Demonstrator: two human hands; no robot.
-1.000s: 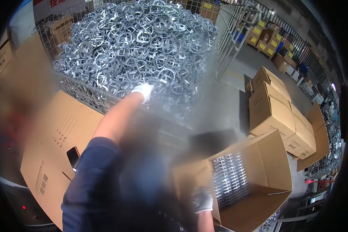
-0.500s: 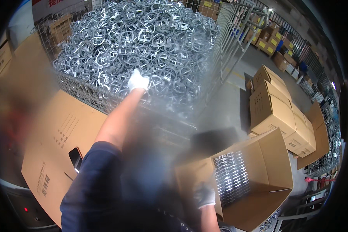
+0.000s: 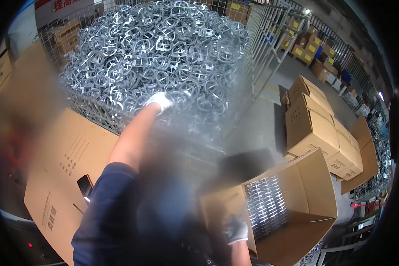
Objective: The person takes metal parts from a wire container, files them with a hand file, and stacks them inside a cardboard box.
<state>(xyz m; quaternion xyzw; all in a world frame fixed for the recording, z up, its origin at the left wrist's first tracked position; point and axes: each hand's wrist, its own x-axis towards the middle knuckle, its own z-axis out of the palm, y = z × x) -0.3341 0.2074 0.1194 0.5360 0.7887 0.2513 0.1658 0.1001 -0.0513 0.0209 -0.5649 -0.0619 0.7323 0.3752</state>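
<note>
Ring-shaped grey metal parts (image 3: 164,48) are heaped in a wire mesh cage (image 3: 91,106) ahead of me. My left hand (image 3: 161,102), in a white glove, reaches onto the near side of the heap and touches the parts. Its fingertips blend in with the shiny metal, so I cannot make out their grip. At lower right stands an open cardboard box (image 3: 310,177), with metal parts (image 3: 267,206) stacked inside in tight, even rows. My right hand (image 3: 236,230), also gloved, is by the box's left side; a blurred patch covers its fingers.
A flat cardboard sheet (image 3: 93,137) lies on my left with a phone (image 3: 85,185) on it. Closed cartons (image 3: 317,126) stand beyond the open box. A metal rail frame (image 3: 275,48) rises at the cage's right side. More cartons (image 3: 308,48) are stacked far right.
My left hand has come slightly nearer to me across the heap, and its fingers now point more to the right. The right hand stays by the box with little movement.
</note>
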